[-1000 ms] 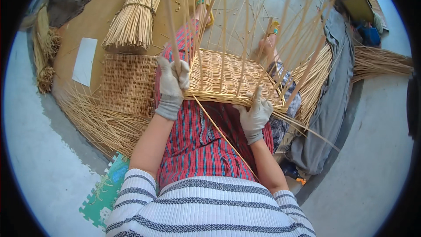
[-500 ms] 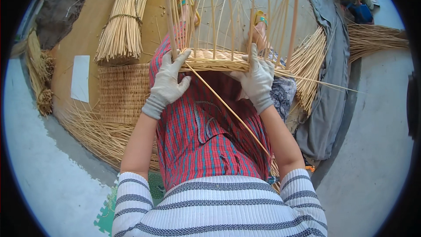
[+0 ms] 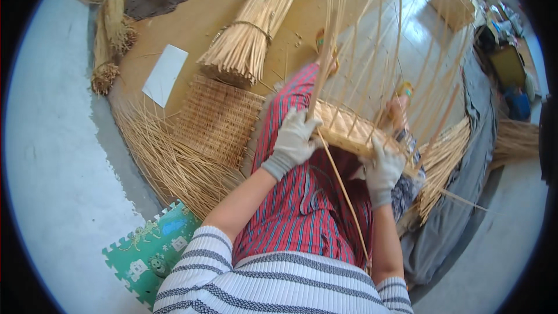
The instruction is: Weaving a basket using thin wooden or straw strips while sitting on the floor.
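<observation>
A partly woven wicker basket (image 3: 349, 130), with tall upright stakes fanning out from its low woven wall, lies across my lap and slants down to the right. My left hand (image 3: 293, 141), in a pale work glove, is closed round its left end by a thick stake. At the right end my right hand (image 3: 383, 171), gloved too and slightly blurred, grips the woven edge; some of its fingers are hidden. One loose wicker strand (image 3: 343, 189) runs from beside my left hand down over the red plaid cloth (image 3: 279, 203) on my lap.
A tied bundle of peeled rods (image 3: 239, 52) lies ahead on the left. Beside it are a woven wicker panel (image 3: 218, 117), a white sheet (image 3: 165, 75) and loose rods (image 3: 174, 163). More rods (image 3: 444, 168) and a grey cloth (image 3: 442, 244) lie right, a green foam mat (image 3: 154, 250) near left.
The whole view has turned, so the basket and both hands sit lower and farther right. The basket now slants down to the right. Both hands keep their hold at its ends.
</observation>
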`<state>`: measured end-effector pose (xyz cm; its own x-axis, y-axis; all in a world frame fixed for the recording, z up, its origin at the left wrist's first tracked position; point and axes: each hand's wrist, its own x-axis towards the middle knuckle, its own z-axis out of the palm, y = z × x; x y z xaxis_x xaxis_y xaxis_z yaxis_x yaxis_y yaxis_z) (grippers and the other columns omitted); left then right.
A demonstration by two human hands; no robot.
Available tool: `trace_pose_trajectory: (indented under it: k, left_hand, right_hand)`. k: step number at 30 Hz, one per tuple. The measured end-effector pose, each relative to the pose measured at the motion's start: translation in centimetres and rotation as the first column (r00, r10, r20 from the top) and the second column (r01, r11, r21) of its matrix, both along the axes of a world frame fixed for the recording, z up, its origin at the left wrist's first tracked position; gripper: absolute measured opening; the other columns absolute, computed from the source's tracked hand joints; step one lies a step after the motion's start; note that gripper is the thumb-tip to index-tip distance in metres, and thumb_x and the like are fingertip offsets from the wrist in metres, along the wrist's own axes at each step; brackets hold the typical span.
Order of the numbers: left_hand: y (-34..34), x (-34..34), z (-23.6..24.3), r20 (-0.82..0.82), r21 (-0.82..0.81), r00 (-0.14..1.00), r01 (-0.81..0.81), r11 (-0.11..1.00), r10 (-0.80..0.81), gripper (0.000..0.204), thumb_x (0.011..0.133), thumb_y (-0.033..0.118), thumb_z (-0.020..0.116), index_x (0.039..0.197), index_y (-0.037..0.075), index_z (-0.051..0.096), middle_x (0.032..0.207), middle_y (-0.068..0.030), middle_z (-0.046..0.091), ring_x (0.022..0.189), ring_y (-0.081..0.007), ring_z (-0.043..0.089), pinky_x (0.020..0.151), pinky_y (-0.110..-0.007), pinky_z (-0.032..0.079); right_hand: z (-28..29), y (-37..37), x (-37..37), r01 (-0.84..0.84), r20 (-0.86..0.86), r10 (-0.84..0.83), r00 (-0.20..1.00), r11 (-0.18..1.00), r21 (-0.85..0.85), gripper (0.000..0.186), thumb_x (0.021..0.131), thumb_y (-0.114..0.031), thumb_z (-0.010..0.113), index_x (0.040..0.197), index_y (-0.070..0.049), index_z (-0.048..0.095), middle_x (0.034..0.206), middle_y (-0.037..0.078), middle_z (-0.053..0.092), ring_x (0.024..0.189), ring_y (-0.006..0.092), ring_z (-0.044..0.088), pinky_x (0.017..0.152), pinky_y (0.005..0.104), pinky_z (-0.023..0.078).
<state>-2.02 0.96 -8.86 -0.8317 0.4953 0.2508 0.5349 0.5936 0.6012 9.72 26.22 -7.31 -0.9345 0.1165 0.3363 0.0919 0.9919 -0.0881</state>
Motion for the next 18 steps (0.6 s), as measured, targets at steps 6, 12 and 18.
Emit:
trace_pose_trajectory:
  k: [6,12,18]
  left_hand:
    - [-2.7,-2.4,1.0,0.553,0.425,0.819,-0.121,0.897,-0.151,0.029,0.097,0.007,0.061,0.126,0.009,0.06,0.118,-0.0111,0.066,0.082,-0.0198,0.061,0.076,-0.034,0.053]
    - [-3.5,-6.9,-0.2,0.86,0.487,0.173,0.001,0.873,-0.48,0.033,0.105,0.004,0.05,0.137,0.009,0.054,0.117,-0.0046,0.067,0.062,-0.0034,0.054,0.05,-0.017,0.045]
    - [-3.6,-6.7,-0.1,0.874,0.462,0.17,-0.003,0.887,-0.455,0.027,0.102,0.001,0.051,0.126,0.011,0.059,0.108,-0.0011,0.066,0.057,-0.0024,0.051,0.047,-0.018,0.042]
  right_hand:
    - [-1.2,-1.5,2.3,0.091,0.113,-0.086,0.99,0.995,-0.042,0.067,0.078,-0.045,0.077,0.138,-0.02,0.062,0.109,0.004,0.065,0.107,0.0263,0.06,0.101,0.0453,0.038]
    - [-1.1,-0.5,2.4,0.074,0.168,-0.063,0.984,0.995,-0.062,0.067,0.08,-0.049,0.075,0.139,-0.02,0.061,0.11,0.003,0.066,0.107,0.0254,0.06,0.1,0.0445,0.037]
    - [-0.7,-0.9,1.7,0.074,0.143,-0.069,0.987,0.997,-0.03,0.064,0.082,-0.049,0.073,0.137,-0.019,0.063,0.106,0.003,0.066,0.105,0.0252,0.061,0.1,0.0451,0.037]
